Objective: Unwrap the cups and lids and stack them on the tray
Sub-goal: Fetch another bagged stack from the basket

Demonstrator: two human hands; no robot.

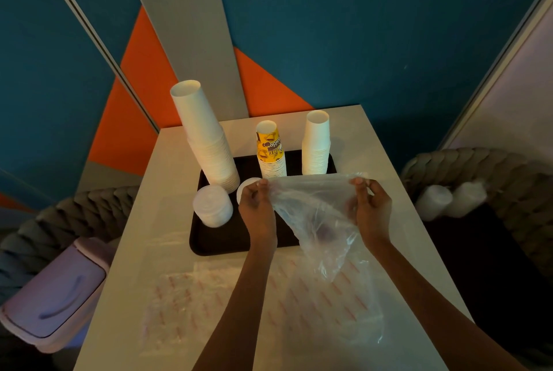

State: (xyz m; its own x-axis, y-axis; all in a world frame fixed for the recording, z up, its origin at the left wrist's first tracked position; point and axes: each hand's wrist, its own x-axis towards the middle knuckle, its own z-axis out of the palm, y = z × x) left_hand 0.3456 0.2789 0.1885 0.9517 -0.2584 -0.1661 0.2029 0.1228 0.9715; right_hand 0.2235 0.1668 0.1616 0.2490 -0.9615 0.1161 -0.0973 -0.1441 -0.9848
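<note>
You had the clear, crumpled plastic wrapper pinched at both top corners. Left hand had fingertips curled onto its left edge; right hand had thumb and fingers nipping the right edge. The top edge ran left-right across frame centre and the rest sagged toward lower centre, over the near right part of the black rectangular tray. Wrapper looked empty; couldn't confirm.

On the tray, upper centre:
- tall white paper cup stack
- yellow printed cup stack
- shorter white cup stack
- translucent lid stack, just left of your left hand

My read: the next pickup was the wrapped white packs at right mid-frame, nearer your right hand. The lilac plastic bin sat lower left, nearer your left.
</note>
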